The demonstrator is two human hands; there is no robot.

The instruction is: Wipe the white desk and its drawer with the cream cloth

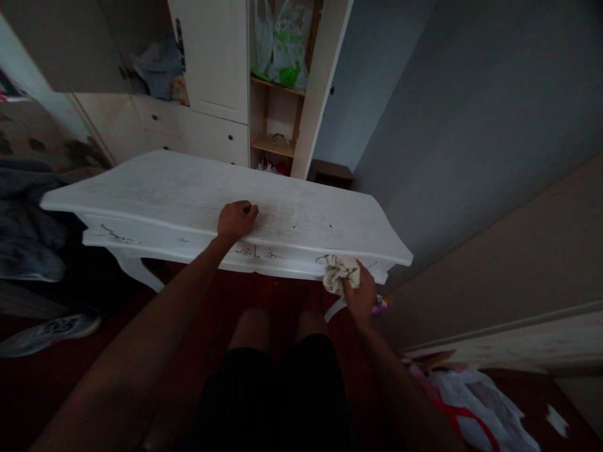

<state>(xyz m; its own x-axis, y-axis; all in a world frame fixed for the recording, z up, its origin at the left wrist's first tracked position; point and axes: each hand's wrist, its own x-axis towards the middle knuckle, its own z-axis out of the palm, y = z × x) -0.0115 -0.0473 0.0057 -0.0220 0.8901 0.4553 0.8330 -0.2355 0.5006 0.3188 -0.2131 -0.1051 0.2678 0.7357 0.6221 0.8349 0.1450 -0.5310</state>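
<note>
A white dressing table (pixel 188 179) with a scuffed, smudged top and carved drawer fronts stands before me. My left hand (pixel 237 219) rests on its top near the front edge, fingers curled into a loose fist, with nothing seen in it. Against the right part of the drawer front, my right hand (pixel 362 295) grips a crumpled pale cleaning cloth (pixel 340 274) with dark marks. The cloth hides part of the carving there. Greyish smudges lie on the top around my left hand, and two small dark specks sit to its right.
Behind the table stands a white wardrobe (pixel 219 56) with an open door and plastic bags (pixel 288 47) on a shelf. Dark clothing (pixel 28 220) lies at the left, above a shoe (pixel 51 333). A white bag with red straps (pixel 475 402) sits on the floor at right, by the wall.
</note>
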